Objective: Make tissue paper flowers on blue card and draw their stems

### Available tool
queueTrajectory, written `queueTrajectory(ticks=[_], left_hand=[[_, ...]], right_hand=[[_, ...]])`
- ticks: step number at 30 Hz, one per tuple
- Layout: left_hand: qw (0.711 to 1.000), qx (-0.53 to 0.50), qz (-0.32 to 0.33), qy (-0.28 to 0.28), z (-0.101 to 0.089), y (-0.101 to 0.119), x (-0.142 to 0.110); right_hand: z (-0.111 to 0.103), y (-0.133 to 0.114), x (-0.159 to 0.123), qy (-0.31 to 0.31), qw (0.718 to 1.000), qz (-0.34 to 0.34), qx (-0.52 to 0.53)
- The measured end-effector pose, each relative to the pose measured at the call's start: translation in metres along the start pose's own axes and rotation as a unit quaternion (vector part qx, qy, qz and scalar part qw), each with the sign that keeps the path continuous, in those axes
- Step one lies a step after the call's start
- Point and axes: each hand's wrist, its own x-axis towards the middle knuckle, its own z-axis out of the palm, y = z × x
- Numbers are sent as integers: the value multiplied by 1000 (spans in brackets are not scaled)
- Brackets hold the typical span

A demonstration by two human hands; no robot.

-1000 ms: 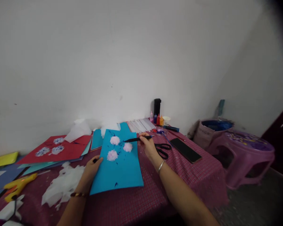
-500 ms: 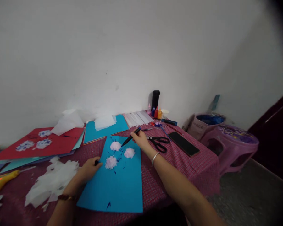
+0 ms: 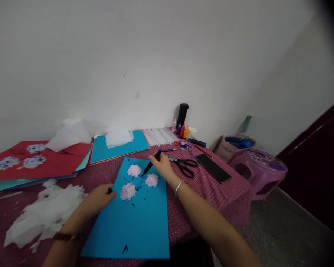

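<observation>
A blue sheet of paper lies on the table in front of me, with three fluffy white tissue flowers and dark blue marks near its far end. My right hand is closed around a black marker whose tip touches the sheet between the flowers. My left hand rests on the sheet's left edge and pinches a small black thing, seemingly the marker's cap.
Black scissors and a dark phone lie right of the sheet. Small paint bottles and a black flask stand by the wall. Red paper, torn white tissue lie left. A purple stool stands beyond the table's right edge.
The marker has swung from lying level above the flowers to pointing down onto the sheet between them. The view has shifted, so the sheet sits lower and closer.
</observation>
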Motion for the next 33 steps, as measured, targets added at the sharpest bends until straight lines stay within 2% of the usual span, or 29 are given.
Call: queueTrajectory(ticks=[3,5,18,33], left_hand=[[998,11,-7,-63,0,1,-2],[997,14,-10,-77,0,2,-3],[995,35,-11,-97,2,6,-3],[990,104,-4,-100,2,6,-3]], right_hand=[[3,-4,-3,10,1000,1,-3],[3,-5,-5,13,1000,1,-8],[5,-3,-10,-13,997,-20,-77],[8,-1,-8,6,995,-14,-94]])
